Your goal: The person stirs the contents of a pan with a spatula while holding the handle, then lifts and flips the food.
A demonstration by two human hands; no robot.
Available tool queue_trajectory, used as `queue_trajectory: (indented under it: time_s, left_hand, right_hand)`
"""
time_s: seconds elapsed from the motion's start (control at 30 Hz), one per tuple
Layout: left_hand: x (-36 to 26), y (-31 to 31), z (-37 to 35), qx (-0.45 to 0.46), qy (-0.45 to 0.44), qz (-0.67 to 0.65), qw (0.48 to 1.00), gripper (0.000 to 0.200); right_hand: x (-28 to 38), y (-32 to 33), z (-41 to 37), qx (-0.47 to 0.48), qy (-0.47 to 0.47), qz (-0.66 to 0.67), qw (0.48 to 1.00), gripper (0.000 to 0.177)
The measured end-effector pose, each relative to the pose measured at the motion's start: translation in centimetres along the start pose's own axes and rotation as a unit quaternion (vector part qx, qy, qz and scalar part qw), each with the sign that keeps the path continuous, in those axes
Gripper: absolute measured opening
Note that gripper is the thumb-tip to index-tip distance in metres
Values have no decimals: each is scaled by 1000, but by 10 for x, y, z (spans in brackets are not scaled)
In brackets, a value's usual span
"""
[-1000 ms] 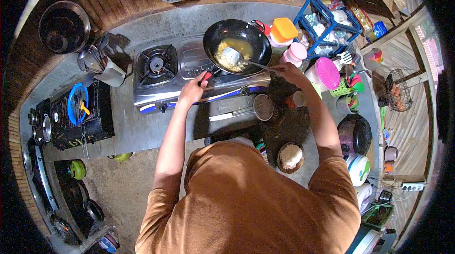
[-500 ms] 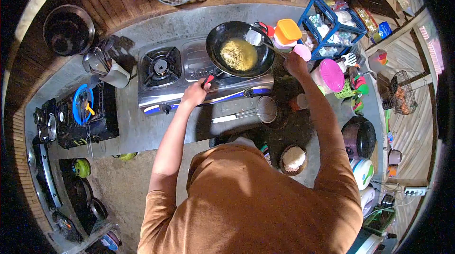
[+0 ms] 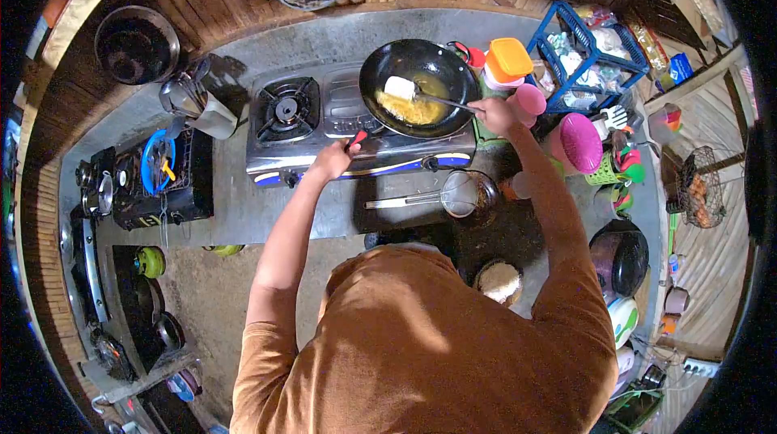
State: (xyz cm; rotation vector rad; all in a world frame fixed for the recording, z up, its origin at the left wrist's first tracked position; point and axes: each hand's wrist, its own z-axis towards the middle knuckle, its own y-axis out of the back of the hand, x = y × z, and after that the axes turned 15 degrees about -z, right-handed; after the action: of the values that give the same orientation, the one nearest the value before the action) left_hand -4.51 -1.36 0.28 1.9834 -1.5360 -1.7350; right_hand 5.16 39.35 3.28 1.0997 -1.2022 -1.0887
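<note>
A black wok [image 3: 455,70] stands on the right side of the steel gas stove [image 3: 336,110]. My left hand [image 3: 334,160] is closed on the wok's red and black handle. My right hand [image 3: 496,116] grips the spatula [image 3: 400,88] by its handle over the wok's right rim. The spatula's pale blade lies over the yellowish food [image 3: 411,110], which sits in liquid at the wok's lower left. Part of the food is hidden under the blade.
A strainer [image 3: 459,194] lies in front of the stove. Orange-lidded [image 3: 508,59] and pink-lidded [image 3: 580,143] containers and a blue rack [image 3: 579,50] stand to the right. At left are a utensil holder [image 3: 214,117] and a blue basin [image 3: 149,160]. Rice [image 3: 498,281] sits near my body.
My right hand has moved the spatula from the wok's upper right down and left onto the food. My left hand keeps its hold on the handle. The view has shifted slightly.
</note>
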Motion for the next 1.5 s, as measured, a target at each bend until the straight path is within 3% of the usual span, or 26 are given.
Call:
queue_trajectory:
  time_s: [0.07,0.1,0.17,0.23,0.27,0.33,0.4,0.43,0.5,0.53,0.57,0.63,0.67,0.7,0.8,0.9,0.93,1.17,1.23,1.37,1.5]
  left_hand:
    - [-1,1,-1,1,3,1,1000,62]
    - [-3,1,-2,1,2,4,1000,61]
    - [-6,2,-6,-3,3,6,1000,61]
    - [-11,2,-10,-1,16,-2,1000,60]
    - [-11,2,-11,-2,18,-3,1000,60]
    - [-12,3,-11,14,23,-12,1000,72]
    - [-18,4,-14,14,24,-10,1000,72]
    - [-23,6,-17,13,26,-6,1000,72]
    - [-28,6,-21,1,37,-7,999,71]
    - [-26,5,-20,0,34,1,999,70]
    - [-24,3,-18,-2,31,9,999,70]
    - [-26,2,-21,-4,36,3,999,69]
    - [-25,0,-22,-11,35,4,999,68]
    - [-25,0,-22,-17,34,5,999,68]
    - [-13,-6,-14,-18,33,-13,999,68]
    - [-11,-9,-14,-35,26,-27,999,59]
    - [-16,-8,-17,-39,29,-29,998,59]
    - [-15,-13,-18,-31,45,-20,998,68]
    - [-13,-14,-17,-23,51,-41,998,68]
    - [-15,-17,-20,-36,42,-44,997,66]
    - [-21,-17,-23,-26,47,-29,998,63]
  right_hand:
    - [9,25,-8,89,-27,0,996,31]
    - [5,31,-13,88,-25,1,996,31]
    - [-3,40,-24,31,21,0,999,32]
    - [-4,50,-31,39,-8,8,999,33]
    - [-13,45,-34,-1,-8,-11,1000,34]
    - [-23,37,-36,-42,-7,-31,999,35]
    - [-30,35,-35,-98,-30,-106,989,33]
    - [-30,36,-34,-101,-27,-108,989,33]
    - [-28,35,-32,-53,-84,-239,966,31]
    - [-36,24,-32,-81,-70,-302,947,26]
    - [-45,14,-33,-83,-67,-303,947,26]
    - [-38,14,-35,-194,-51,-306,931,22]
    - [-41,20,-37,-13,-59,-299,952,22]
    - [-33,32,-38,-14,-55,-299,952,22]
    - [-29,46,-39,99,2,-91,991,30]
    - [-16,37,-41,56,38,-24,997,25]
    - [3,53,-40,107,4,-18,994,26]
    - [70,52,-46,-5,-90,-89,992,30]
    - [84,41,-50,-51,-77,-69,993,30]
    - [114,23,-55,-43,-91,-68,993,32]
    - [126,17,-58,-39,-161,-94,982,31]
